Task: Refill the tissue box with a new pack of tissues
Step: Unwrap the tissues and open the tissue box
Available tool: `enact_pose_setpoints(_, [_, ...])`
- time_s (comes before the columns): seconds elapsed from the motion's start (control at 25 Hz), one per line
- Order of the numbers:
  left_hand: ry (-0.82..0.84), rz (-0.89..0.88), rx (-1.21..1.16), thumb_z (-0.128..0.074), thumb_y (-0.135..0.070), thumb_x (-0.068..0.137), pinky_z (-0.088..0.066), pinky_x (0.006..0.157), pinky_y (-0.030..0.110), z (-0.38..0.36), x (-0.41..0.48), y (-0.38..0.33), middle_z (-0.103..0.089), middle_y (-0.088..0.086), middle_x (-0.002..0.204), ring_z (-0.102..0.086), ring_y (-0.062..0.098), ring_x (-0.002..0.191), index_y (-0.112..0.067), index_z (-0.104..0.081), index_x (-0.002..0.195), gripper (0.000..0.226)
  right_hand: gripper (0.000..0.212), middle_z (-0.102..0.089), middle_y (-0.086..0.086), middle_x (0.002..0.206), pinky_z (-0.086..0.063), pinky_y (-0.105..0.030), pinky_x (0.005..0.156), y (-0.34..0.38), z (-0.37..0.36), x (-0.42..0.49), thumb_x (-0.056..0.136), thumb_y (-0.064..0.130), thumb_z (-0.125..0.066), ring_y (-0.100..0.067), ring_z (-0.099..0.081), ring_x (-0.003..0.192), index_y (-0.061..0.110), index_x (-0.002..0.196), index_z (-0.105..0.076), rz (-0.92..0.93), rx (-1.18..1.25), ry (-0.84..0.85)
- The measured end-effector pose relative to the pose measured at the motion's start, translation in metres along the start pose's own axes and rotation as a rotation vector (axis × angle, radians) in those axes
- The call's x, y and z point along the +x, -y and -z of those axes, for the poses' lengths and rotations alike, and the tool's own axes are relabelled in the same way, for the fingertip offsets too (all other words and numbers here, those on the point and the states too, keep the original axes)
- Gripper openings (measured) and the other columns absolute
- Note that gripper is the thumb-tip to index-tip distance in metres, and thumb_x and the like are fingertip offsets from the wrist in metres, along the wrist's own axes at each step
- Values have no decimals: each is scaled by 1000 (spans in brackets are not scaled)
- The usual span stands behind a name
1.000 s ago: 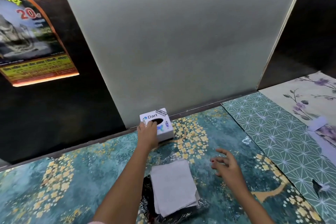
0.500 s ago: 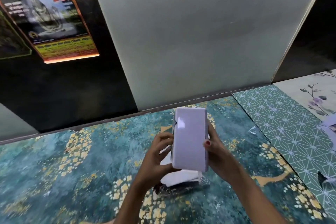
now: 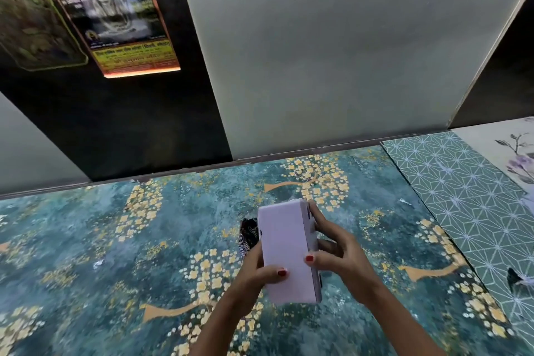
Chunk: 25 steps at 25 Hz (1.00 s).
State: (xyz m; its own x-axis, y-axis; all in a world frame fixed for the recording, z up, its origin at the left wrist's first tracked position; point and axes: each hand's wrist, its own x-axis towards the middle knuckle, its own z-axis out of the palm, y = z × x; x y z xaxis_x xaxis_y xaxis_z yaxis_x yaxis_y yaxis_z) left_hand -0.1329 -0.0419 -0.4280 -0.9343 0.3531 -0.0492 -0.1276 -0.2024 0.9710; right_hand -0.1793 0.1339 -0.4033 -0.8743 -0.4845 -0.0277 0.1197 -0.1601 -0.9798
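Observation:
A white tissue box [image 3: 286, 248] is held in the air above the table with a plain side facing me. My left hand [image 3: 254, 272] grips its left edge, thumb on the face. My right hand [image 3: 338, 254] grips its right side, thumb on the face too. Behind the box, only a dark printed corner of the tissue pack's wrapper [image 3: 248, 235] shows on the table; the tissues themselves are hidden by the box and my hands.
The table carries a teal mat with yellow flowers [image 3: 115, 254], a green geometric mat [image 3: 474, 196] to the right and a floral one [image 3: 514, 153] at the far right. A frosted panel [image 3: 332, 52] and a dark wall with posters [image 3: 112, 14] stand behind.
The box was taken from the back of the table, lifted and turned over in both hands. It has now come lower and closer, covering the tissue pack.

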Motion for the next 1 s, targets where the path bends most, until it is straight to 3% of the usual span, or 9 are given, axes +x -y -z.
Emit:
enact_pose_setpoints(0.08, [-122,49,-276,-79,-27,22,-54,54,16,5,0,2,-74,4,60,-69,6,59,-5,-67,81,65,82,-75,18,82,-53,-19,57,-3,10,-4,32,40,-79,-2,-67,71,29,111,-64,30,56,40])
enact_pose_setpoints(0.16, [-73,-23,-493,-81,-36,48,-53,78,17,7,-11,-4,-72,30,83,-70,16,89,16,-67,86,66,62,-76,4,76,-54,-19,61,-9,14,-6,40,53,-80,-6,-68,71,17,90,-75,62,272,80])
enact_pose_setpoints(0.28, [-296,-102,-506,-48,-34,88,-41,103,41,27,-22,-6,-52,40,122,-50,36,121,21,-46,118,63,48,-47,-38,128,-34,-47,106,-11,22,-22,94,17,-34,-43,-43,123,-18,127,-33,204,553,-33])
enact_pose_setpoints(0.44, [-249,-44,-731,-19,-38,91,-9,113,59,67,-47,35,-24,30,148,-19,46,137,4,-14,141,65,59,-43,-27,138,-26,-51,110,-55,44,-18,88,34,-26,-39,-37,130,0,135,-34,-2,784,-13])
enact_pose_setpoints(0.64, [-599,-41,-575,-20,-43,92,-10,115,59,114,-87,80,-28,27,148,-24,41,137,-3,-15,141,64,38,-75,-8,90,-56,-42,82,-75,96,-23,54,40,-73,-20,-69,87,14,83,-72,-203,833,-264])
enact_pose_setpoints(0.72, [-806,182,-583,-74,-39,60,-56,81,50,104,-82,72,-69,25,106,-67,35,95,0,-59,115,69,62,-73,-5,60,-58,-31,51,-82,111,-23,16,39,-84,-20,-69,56,14,70,-68,-259,604,-537])
enact_pose_setpoints(0.8, [-1092,246,-494,-77,-28,53,-56,43,31,108,-77,71,-75,10,65,-68,23,54,-4,-61,81,40,79,-73,-2,64,-56,-25,51,-78,115,-19,22,47,-85,-18,-69,58,12,89,-63,-288,400,-612])
enact_pose_setpoints(0.92, [-1335,389,58,-52,-11,86,-50,63,37,108,-61,55,-66,18,91,-60,28,74,3,-61,92,17,53,-61,-4,116,-46,-35,86,-85,114,-6,83,24,-60,-22,-57,104,4,130,-44,-309,-189,-758])
enact_pose_setpoints(1.0, [-1398,404,360,-56,-2,82,-49,84,46,109,-58,48,-63,21,112,-59,34,99,-1,-59,109,27,51,-40,-12,143,-36,-45,102,-89,109,0,91,15,-49,-30,-41,128,7,138,-33,-251,-553,-754])
